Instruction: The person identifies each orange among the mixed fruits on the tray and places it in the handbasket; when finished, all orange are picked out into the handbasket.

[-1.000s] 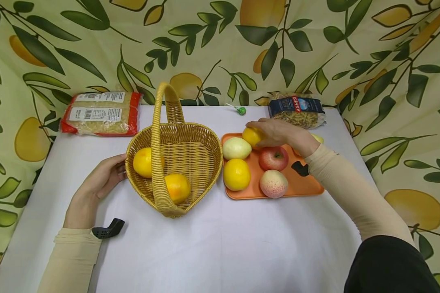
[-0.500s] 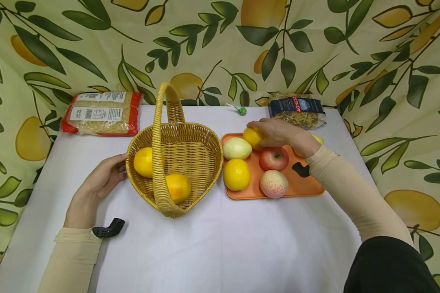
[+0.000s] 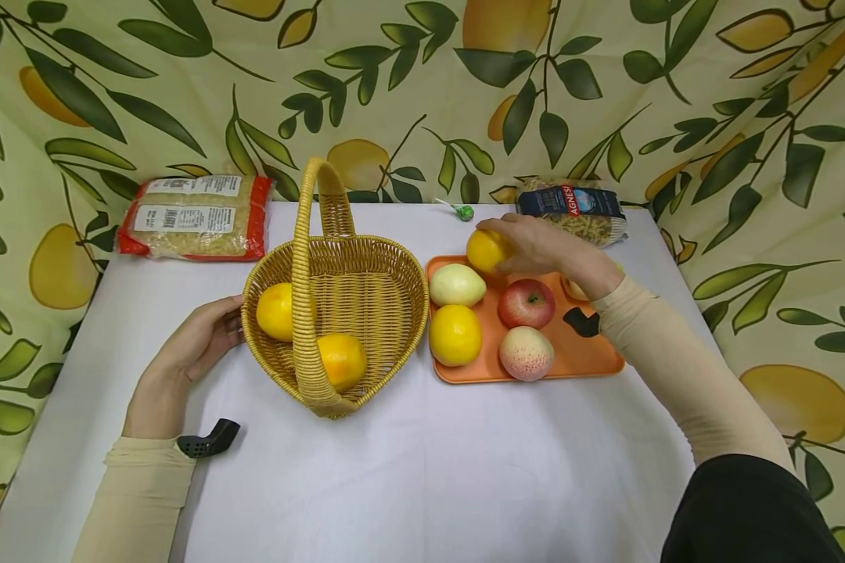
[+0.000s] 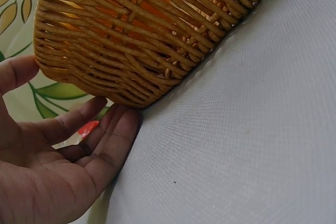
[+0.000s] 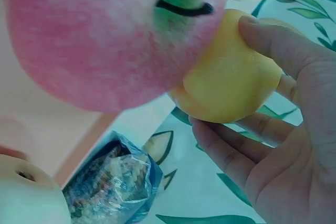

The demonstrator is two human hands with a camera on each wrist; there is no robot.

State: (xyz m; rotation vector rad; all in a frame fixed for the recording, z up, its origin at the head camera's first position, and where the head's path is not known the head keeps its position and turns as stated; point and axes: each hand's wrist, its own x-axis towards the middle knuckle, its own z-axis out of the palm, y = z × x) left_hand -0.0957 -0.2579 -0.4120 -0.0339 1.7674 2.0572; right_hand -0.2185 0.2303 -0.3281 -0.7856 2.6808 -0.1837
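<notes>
My right hand (image 3: 535, 244) holds a round yellow-orange fruit (image 3: 486, 250) over the back left of the orange tray (image 3: 584, 361). In the right wrist view, thumb and fingertips pinch the fruit (image 5: 231, 77) from opposite sides, behind the red apple (image 5: 89, 40). My left hand (image 3: 200, 340) touches the left side of the heart-shaped wicker basket (image 3: 383, 313). The left wrist view has its thumb and fingertips against the woven wall (image 4: 115, 51), fingers loosely bent. Two yellow-orange fruits (image 3: 275, 311) lie in the basket's left and front parts, partly behind its tall handle (image 3: 301, 258).
Also on the tray are a pale green oval fruit (image 3: 458, 285), a yellow fruit (image 3: 454, 335), a speckled pink peach (image 3: 526, 353) and fruit partly hidden by my right wrist. Behind stand a red-edged bag (image 3: 193, 219), a green lollipop (image 3: 464, 212) and a pasta bag (image 3: 573, 209).
My right hand has risen slightly with the yellow-orange fruit, showing more of it and of the fruit beneath the wrist. The left hand and basket stay put.
</notes>
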